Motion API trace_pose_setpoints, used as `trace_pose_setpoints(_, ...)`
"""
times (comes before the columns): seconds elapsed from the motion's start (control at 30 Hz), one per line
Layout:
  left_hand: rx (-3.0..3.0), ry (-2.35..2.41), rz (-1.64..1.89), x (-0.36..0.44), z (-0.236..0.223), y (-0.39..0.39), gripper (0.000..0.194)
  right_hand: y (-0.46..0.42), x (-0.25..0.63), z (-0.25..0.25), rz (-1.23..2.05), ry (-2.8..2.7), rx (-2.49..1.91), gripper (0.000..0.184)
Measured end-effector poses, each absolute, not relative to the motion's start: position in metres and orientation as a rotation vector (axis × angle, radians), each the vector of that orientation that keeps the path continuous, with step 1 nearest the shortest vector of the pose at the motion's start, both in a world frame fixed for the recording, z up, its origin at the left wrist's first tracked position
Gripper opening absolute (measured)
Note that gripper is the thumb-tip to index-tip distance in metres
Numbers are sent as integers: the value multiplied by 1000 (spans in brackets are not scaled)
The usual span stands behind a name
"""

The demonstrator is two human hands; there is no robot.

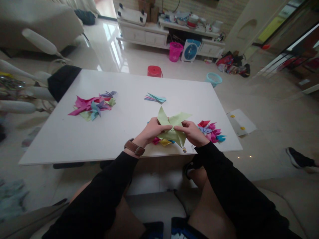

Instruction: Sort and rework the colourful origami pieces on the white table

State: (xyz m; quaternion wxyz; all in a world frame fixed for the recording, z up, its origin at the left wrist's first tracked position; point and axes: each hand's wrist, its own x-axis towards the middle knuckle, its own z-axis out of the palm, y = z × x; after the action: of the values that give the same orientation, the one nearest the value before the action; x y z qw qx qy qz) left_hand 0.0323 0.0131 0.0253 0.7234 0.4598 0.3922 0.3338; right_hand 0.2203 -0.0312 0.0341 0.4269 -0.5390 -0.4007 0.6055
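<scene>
A light green folded-paper pinwheel shape (177, 119) with several pointed arms is held above the near edge of the white table. My left hand (155, 129) grips it from the left, thumb pressed near its centre. From the other side my right hand (193, 132) pinches it, its thumb close to the left one. The fingers behind the paper are partly hidden. Beneath the hands lie colourful folded papers (164, 142), mostly covered. Just right of my right hand sits a pile of red, pink and blue folded papers (211, 132).
On the white table (119, 132), a heap of folded papers (93, 105) lies at the left and a thin stack of folded strips (155, 98) at the back. A red bin (154, 71) and a light blue basket (213, 79) stand beyond its far edge.
</scene>
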Motion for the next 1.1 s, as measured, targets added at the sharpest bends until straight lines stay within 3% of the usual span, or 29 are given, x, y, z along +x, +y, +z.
trace_pose_setpoints(0.23,1011,816,724,33,26,12,44,-30,222,28,1486,-861,-1408,43)
trace_pose_setpoints(1.1,1011,834,729,31,24,13,44,-32,220,24,1580,-847,-1380,42)
